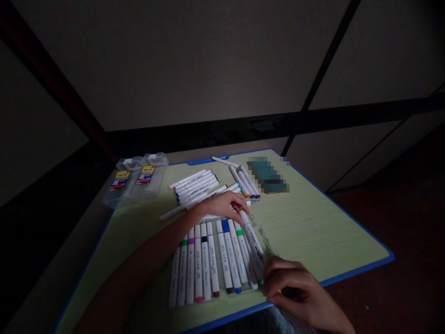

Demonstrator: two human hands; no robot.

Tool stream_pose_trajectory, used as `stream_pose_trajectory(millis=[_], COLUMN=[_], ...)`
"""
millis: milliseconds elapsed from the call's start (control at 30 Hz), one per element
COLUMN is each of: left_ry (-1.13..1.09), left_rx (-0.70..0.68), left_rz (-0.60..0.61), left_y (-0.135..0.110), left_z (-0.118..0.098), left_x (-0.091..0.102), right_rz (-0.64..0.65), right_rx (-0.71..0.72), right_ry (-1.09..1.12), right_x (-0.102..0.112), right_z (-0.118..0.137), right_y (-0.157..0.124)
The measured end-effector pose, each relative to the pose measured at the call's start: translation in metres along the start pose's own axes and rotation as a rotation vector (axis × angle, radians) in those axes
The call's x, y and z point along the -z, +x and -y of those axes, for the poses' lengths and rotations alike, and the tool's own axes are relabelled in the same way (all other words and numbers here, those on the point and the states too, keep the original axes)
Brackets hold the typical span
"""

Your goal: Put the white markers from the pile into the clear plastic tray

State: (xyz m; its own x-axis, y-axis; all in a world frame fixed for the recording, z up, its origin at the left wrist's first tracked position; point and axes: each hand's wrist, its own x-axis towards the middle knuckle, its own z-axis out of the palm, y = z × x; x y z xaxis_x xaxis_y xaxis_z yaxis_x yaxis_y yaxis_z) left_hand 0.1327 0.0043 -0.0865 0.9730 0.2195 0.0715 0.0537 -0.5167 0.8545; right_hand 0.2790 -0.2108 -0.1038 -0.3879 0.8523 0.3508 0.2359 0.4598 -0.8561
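My left hand (224, 204) reaches across the green desk (313, 222) with fingers curled on the top end of a white marker (252, 234). That marker lies at the right edge of a row of white markers (208, 260) with coloured caps. At the desk's front edge my right hand (299, 290) is curled with its fingertips on the lower end of the row; what it grips is hidden. A loose pile of markers (196, 183) lies behind my left hand.
Two clear plastic marker cases (137, 181) stand at the desk's far left corner. A few markers (245, 181) and a blurred dark green object (267, 176) lie at the back. The desk has a blue rim (361, 269); a dark wall and floor surround it.
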Motion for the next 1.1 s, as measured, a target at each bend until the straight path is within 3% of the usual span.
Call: stream_pose_trajectory(millis=[300, 433, 800, 967, 1100], left_ry=[0.046, 0.086, 0.35, 0.473, 0.558], left_rx=[-0.025, 0.043, 0.034, 0.086, 0.226], left_rz=[0.032, 0.079, 0.281, 0.225, 0.137], left_y=[-0.001, -0.001, -0.015, -0.026, -0.038], left_z=[-0.004, -0.012, -0.052, -0.057, -0.057], left_x=[0.003, 0.004, 0.022, 0.041, 0.061], right_rz=[-0.037, -0.048, -0.063, -0.152, -0.135], right_rx=[0.011, 0.004, 0.003, -0.023, -0.035], right_ry=[0.008, 0.023, 0.097, 0.077, 0.077], right_x=[-0.001, -0.001, 0.0, 0.001, 0.002], right_z=[-0.002, -0.001, -0.005, -0.001, 0.0], right_y=[0.001, 0.001, -0.004, -0.001, 0.001])
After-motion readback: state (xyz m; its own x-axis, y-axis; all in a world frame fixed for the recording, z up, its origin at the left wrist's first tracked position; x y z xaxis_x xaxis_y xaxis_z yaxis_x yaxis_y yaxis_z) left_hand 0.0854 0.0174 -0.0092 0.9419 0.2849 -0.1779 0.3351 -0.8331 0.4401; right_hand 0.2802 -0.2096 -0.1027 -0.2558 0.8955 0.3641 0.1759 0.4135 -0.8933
